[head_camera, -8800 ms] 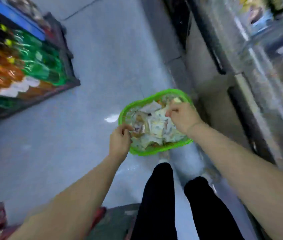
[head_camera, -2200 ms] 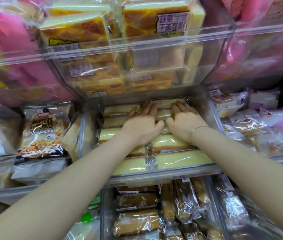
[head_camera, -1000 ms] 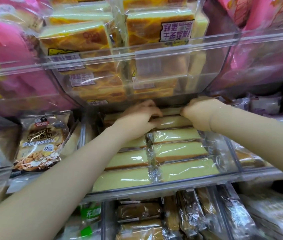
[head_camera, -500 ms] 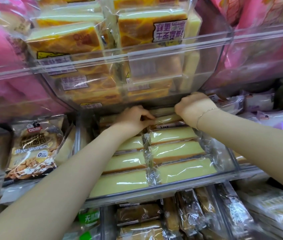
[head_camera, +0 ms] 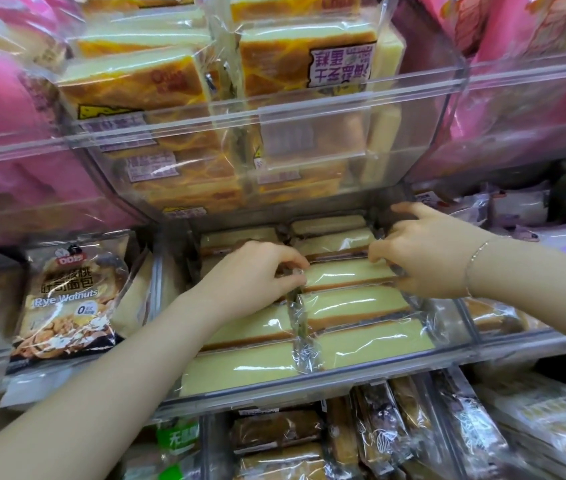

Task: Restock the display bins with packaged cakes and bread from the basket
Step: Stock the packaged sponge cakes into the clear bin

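A clear display bin (head_camera: 326, 374) at mid height holds two rows of pale yellow cake slices in clear wrappers. My left hand (head_camera: 250, 275) pinches the crimped wrapper end of a cake slice (head_camera: 347, 273) in the right row. My right hand (head_camera: 426, 258) holds the other end of that same slice, fingers curled round its wrapper, index finger pointing towards the back. The basket is out of view.
Above hangs a clear bin (head_camera: 240, 133) of square yellow cakes, close over my hands. A Rye Walnuts bread bag (head_camera: 67, 306) stands in the bin at left. Pink packages fill the top corners. Brown cakes (head_camera: 274, 434) lie in bins below, and wrapped pastries (head_camera: 520, 216) at right.
Both hands have drawn back from the rear of the bin to the middle of the right row and now hold one slice by its two ends.
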The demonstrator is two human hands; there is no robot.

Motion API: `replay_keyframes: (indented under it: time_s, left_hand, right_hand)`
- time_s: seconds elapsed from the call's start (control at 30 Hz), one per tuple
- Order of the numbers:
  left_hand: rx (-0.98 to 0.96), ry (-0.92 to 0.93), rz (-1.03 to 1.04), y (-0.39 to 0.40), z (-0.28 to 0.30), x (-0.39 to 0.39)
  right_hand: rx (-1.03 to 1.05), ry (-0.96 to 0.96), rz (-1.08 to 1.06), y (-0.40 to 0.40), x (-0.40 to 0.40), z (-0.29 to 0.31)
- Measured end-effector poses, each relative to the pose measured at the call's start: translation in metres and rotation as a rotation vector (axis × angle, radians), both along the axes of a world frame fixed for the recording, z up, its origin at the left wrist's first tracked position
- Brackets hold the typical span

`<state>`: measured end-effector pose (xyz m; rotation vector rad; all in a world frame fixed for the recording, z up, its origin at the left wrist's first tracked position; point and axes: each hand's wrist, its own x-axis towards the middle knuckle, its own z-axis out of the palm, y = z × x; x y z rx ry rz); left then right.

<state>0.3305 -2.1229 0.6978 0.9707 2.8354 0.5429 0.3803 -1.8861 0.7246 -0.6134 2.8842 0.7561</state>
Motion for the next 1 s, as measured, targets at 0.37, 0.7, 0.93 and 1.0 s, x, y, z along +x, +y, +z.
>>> replay_keyframes:
  time_s: [0.37, 0.7, 0.93, 1.0]
  left_hand:
    - [0.134, 0.007, 0.250, 0.013, -0.017, 0.000]
    - [0.061, 0.051, 0.134, 0.012, -0.009, 0.010]
    - [-0.083, 0.200, -0.161, -0.013, 0.007, 0.041]
    - [-0.116, 0.200, -0.142, -0.013, 0.005, 0.043]
  right_hand:
    - [0.057, 0.187, -0.010, -0.010, -0.010, -0.011]
    - [-0.030, 0.060, 0.059, -0.007, -0.011, -0.001]
    - [-0.194, 0.019, 0.096, 0.003, 0.030, -0.006]
    - [-0.143, 0.010, 0.063, 0.002, 0.030, -0.008]
